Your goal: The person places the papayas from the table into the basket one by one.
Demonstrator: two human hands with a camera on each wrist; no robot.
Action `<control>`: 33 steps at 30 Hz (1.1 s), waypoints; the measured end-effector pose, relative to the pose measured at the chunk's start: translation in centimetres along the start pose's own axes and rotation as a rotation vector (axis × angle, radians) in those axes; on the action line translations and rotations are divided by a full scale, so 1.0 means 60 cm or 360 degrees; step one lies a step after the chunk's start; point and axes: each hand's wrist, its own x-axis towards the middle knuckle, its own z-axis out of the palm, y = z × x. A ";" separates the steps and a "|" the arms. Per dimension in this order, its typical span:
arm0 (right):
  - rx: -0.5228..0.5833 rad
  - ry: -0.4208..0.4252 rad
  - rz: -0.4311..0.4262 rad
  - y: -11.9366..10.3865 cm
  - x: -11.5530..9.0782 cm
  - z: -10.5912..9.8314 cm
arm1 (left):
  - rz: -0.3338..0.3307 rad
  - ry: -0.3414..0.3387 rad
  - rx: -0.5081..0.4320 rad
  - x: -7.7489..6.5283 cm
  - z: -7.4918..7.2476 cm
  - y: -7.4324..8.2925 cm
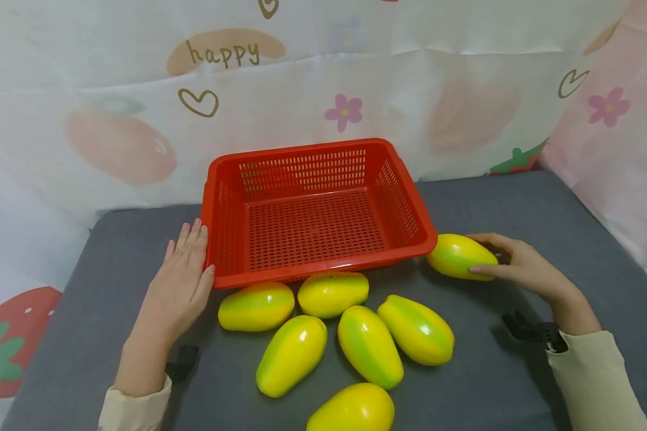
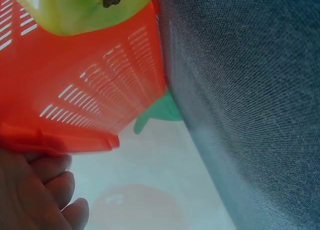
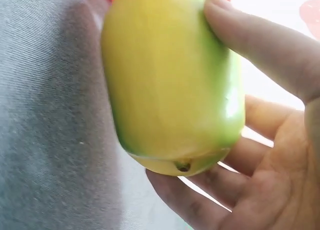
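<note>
My right hand (image 1: 523,263) grips a yellow-green papaya (image 1: 460,257) at the right front corner of the red basket (image 1: 323,266). In the right wrist view, the thumb (image 3: 250,32) lies along one side of this papaya (image 3: 170,90), with fingers around the other side and its dark-tipped end. My left hand (image 1: 178,287) rests with straight fingers against the basket's left rim, palm down. The left wrist view has curled-looking fingertips (image 2: 57,182) beside the basket wall (image 2: 95,85). Inside, the basket shows only its slotted floor.
Several more papayas (image 1: 369,347) lie on the grey cloth in front of the basket, two of them close to its front wall. One papaya (image 1: 353,410) is cut off by the bottom of the head view. Behind the table (image 1: 490,209) hangs a printed curtain (image 1: 302,78).
</note>
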 end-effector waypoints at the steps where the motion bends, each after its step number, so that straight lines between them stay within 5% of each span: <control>1: 0.0003 0.0025 0.0035 0.000 -0.001 -0.003 | 0.0004 0.0001 -0.0001 0.001 0.000 0.000; 7: -0.0006 0.0188 0.0167 -0.004 -0.005 -0.020 | 0.0024 0.0006 0.0007 0.005 0.001 -0.001; 20: 0.0040 0.0417 0.0210 -0.058 0.025 -0.040 | 0.0039 0.0000 0.0035 0.002 -0.002 -0.003; 33: 0.0112 0.0442 0.0045 -0.132 0.070 -0.033 | 0.0043 0.0003 0.0009 -0.002 -0.001 -0.006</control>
